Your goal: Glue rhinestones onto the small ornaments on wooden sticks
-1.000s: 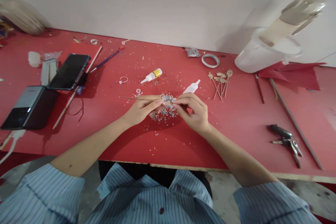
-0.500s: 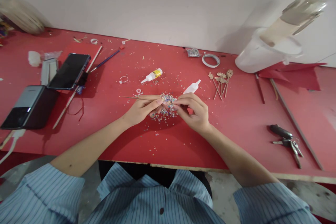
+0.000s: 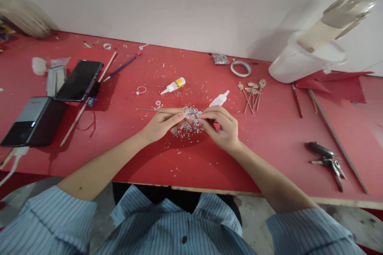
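Observation:
My left hand [image 3: 163,124] pinches a thin wooden stick [image 3: 148,110] that points left, level above the red table [image 3: 125,135]. My right hand [image 3: 223,127] has its fingertips pinched together at the stick's right end, over a small heap of colourful beads [image 3: 188,125]; what it pinches is too small to see. The two hands nearly touch above the heap. Just behind them lie a small glue bottle with a yellow label [image 3: 174,85] and a white dropper bottle [image 3: 220,98].
Several finished decorated sticks [image 3: 251,92] and a tape ring [image 3: 240,68] lie back right, beside a white tub [image 3: 302,61]. Keys [image 3: 327,161] and long sticks [image 3: 338,141] are at right. Two phones [image 3: 79,81] and a power bank [image 3: 32,121] sit left.

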The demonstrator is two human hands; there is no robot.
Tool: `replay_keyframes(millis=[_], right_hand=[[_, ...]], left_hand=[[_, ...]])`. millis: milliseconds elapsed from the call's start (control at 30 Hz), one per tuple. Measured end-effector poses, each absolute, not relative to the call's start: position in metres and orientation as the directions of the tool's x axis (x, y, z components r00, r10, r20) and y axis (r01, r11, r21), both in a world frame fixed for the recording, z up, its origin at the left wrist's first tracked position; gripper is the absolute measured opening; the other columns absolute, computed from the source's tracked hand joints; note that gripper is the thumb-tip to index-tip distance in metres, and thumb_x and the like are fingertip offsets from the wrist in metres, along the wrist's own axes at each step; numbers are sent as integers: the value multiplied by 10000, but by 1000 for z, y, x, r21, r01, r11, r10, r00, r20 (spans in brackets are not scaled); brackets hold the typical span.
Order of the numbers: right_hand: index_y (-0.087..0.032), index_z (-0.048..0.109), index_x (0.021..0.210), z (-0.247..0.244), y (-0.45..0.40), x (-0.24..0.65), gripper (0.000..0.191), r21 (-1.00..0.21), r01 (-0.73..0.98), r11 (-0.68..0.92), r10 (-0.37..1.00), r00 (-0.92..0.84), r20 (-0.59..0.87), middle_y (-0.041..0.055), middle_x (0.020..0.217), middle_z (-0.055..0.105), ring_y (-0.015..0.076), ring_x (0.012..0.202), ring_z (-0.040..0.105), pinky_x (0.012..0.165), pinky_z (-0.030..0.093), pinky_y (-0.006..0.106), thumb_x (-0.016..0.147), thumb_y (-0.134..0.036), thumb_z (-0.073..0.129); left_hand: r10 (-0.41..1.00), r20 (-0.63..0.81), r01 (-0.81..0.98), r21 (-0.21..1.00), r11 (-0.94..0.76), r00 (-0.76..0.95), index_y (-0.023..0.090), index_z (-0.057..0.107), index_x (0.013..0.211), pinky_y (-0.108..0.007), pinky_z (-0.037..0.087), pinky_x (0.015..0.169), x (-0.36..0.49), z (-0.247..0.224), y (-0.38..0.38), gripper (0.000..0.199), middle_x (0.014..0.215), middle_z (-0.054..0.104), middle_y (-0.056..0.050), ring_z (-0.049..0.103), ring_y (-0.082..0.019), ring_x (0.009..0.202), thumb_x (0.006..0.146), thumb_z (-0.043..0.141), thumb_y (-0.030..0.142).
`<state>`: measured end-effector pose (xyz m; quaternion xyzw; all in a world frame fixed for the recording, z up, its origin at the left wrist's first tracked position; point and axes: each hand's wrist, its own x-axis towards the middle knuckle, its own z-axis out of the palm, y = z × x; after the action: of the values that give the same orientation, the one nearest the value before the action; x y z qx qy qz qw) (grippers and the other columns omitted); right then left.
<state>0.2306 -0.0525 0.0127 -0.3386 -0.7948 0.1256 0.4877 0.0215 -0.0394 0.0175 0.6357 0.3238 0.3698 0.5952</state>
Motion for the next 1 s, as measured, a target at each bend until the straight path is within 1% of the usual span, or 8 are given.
replay_keyframes(millis=[200, 433, 700, 800, 900, 1000], right_hand=[[-207, 643, 917, 12, -53, 232, 118, -562, 430, 706, 696, -273, 664, 40, 866, 650, 141, 766, 623, 661, 530, 296, 830, -130, 625], [-215, 644, 891, 13, -53, 232, 64, -597, 446, 666, 734, -253, 630, 35, 849, 653, 139, 741, 620, 619, 525, 290, 847, -183, 610], [-209, 648, 894, 14, -53, 231, 73, -609, 432, 665, 737, -253, 626, 40, 863, 656, 139, 752, 618, 614, 517, 285, 845, -175, 606], [-210, 649, 897, 15, -53, 231, 79, -614, 439, 656, 743, -231, 629, 31, 849, 649, 129, 735, 604, 583, 499, 269, 844, -166, 610], [-211, 653, 895, 15, -51, 233, 66, -646, 447, 618, 771, -186, 609, 29, 833, 645, 121, 701, 584, 541, 478, 253, 848, -188, 612], [-210, 657, 910, 13, -47, 235, 74, -674, 453, 583, 797, -157, 583, 31, 837, 644, 123, 722, 585, 547, 481, 246, 856, -220, 606]], left_hand=[[855, 64, -22, 998, -62, 515, 146, 680, 839, -216, 335, 460, 23, 19, -40, 306, 606, 543, 3, 416, -69, 484, 929, 481, 360], [859, 67, -22, 998, -65, 507, 147, 682, 831, -211, 340, 446, 22, 20, -40, 317, 609, 551, -4, 419, -70, 481, 926, 483, 376], [865, 50, -30, 999, -41, 500, 154, 699, 845, -213, 328, 439, 22, 18, -39, 321, 619, 554, -8, 424, -70, 486, 927, 488, 382], [864, 41, -34, 999, -27, 503, 157, 706, 843, -214, 322, 444, 21, 17, -37, 321, 607, 546, -5, 426, -70, 488, 929, 490, 380], [871, 40, -41, 999, -23, 489, 157, 714, 845, -217, 314, 438, 21, 16, -35, 326, 597, 537, -3, 415, -67, 476, 930, 486, 376], [883, 47, -55, 998, -24, 466, 160, 720, 838, -221, 305, 429, 20, 14, -32, 326, 594, 531, -4, 407, -69, 469, 926, 486, 368]])
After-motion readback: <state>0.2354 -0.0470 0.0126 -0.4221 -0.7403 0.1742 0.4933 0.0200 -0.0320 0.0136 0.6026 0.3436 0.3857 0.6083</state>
